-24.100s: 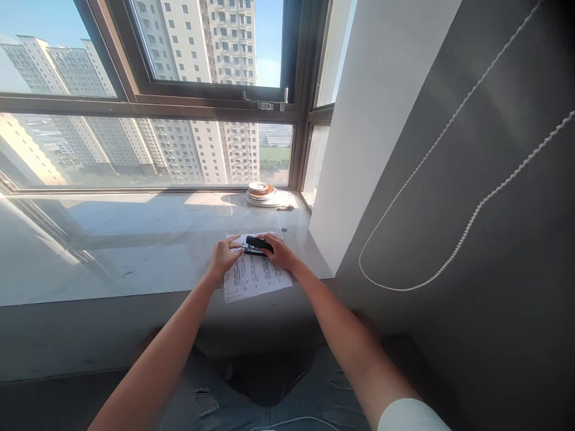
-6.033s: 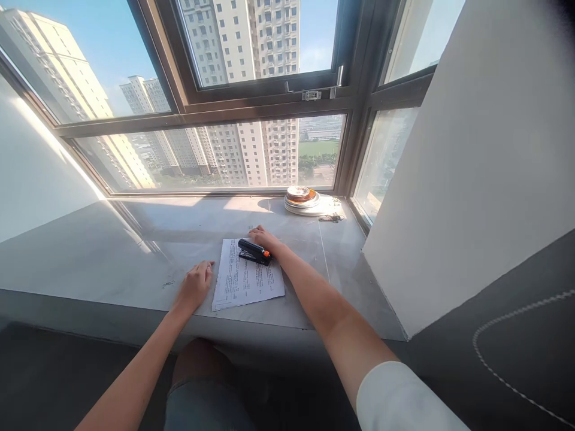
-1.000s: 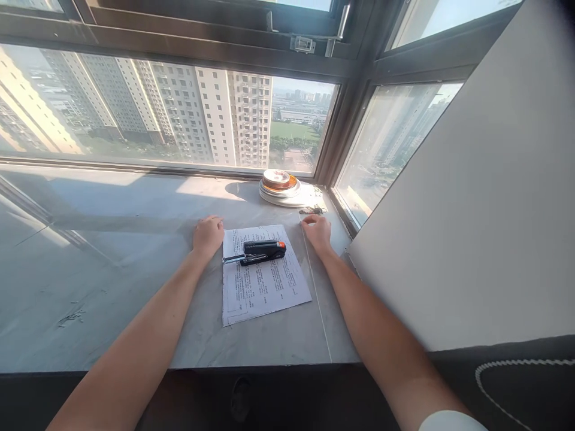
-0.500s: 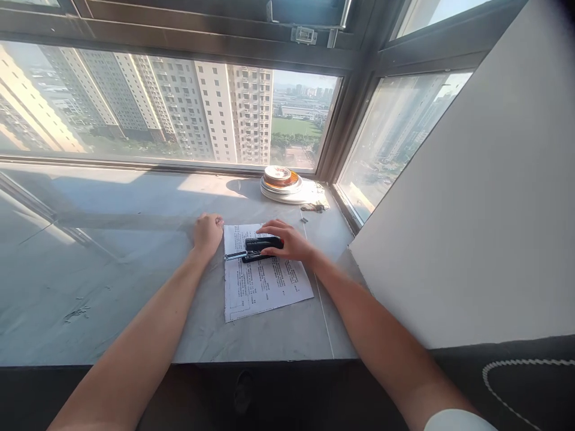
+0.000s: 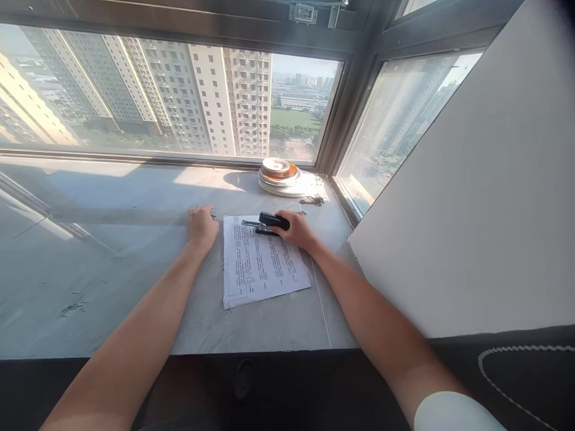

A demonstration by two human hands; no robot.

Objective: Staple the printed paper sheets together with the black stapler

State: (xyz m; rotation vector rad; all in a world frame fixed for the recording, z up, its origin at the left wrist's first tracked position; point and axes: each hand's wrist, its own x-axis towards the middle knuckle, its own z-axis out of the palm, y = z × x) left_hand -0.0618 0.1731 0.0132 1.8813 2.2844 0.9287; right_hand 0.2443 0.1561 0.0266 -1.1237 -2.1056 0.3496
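My right hand (image 5: 294,228) is closed around a black stapler (image 5: 273,221) over the upper part of a printed sheet of paper (image 5: 265,269). The stapler's top is lifted from its base, and its metal staple channel (image 5: 249,223) sticks out toward the left. Just left of the paper, my left hand (image 5: 202,227) rests with curled fingers. A small dark bit shows at its fingertips, too small to name. Beyond my right hand lies a small grey piece (image 5: 304,212), which looks like a strip of staples.
A stack of white and orange rolls (image 5: 278,176) stands at the back by the window corner, with a small dark item (image 5: 313,201) beside it. Loose staples (image 5: 73,307) lie on the stone sill (image 5: 135,251) at left. A white wall (image 5: 471,209) rises on the right.
My right hand has moved the stapler up the paper and to the right, with its fingers now wrapped closer around it. My left hand has shifted slightly left. The view has tilted down a little.
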